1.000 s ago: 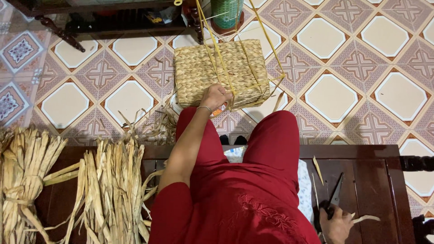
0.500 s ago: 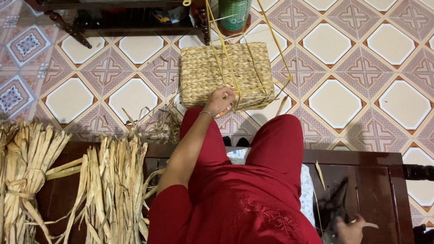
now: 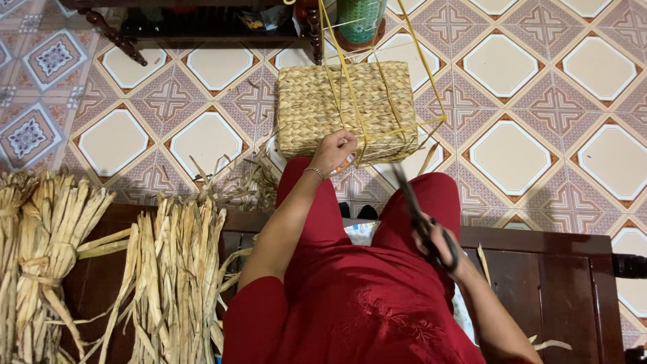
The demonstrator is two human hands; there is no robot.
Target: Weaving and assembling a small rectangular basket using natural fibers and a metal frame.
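Trimming looks to be the step in hand: left hand [image 3: 335, 149] pinches a straw strand at the woven basket [image 3: 347, 108] on the floor, right hand [image 3: 441, 241] fingers clamped on scissors [image 3: 419, 216], which must reach that strand.

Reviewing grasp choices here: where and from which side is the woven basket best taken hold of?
Probably the near edge of the woven basket, from the person's side: it lies flat against the knees, and the left hand already rests there. Yellow strands cross its middle; the right hand holds scissors.

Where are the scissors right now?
The scissors are in the right hand, raised over the red-clad lap, blades pointing up toward the woven basket.
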